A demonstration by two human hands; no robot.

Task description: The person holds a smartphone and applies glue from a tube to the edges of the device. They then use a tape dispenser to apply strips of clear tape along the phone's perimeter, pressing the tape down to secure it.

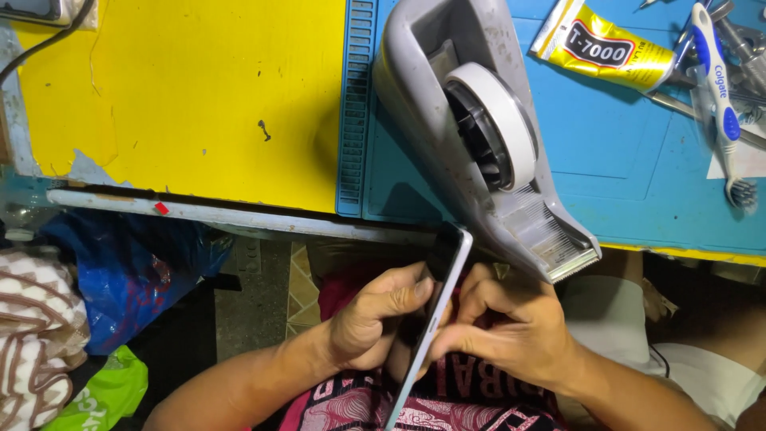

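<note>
1. Your left hand [375, 319] is closed on the phone [435, 307]: thumb lies on its near face, fingers wrap behind. Your right hand [511, 327] pinches the same silver edge from the other side, fingers curled tight.
2. Phone loc: held in the air over your lap, just below the bench's near edge, not resting on the bench.
3. Orientation: phone seen edge-on. Long axis runs from bottom-centre up and slightly right; top corner points at the tape dispenser [479, 128] and nearly meets its cutter end.
4. Progress, judged: work is mid-way at best. Phone looks in one piece, no gap or lifted part visible along the edge.
5. Untouched at the bench's far right corner: glue tube [602, 44], toothbrush [718, 96], both on the blue mat [622, 152].
</note>
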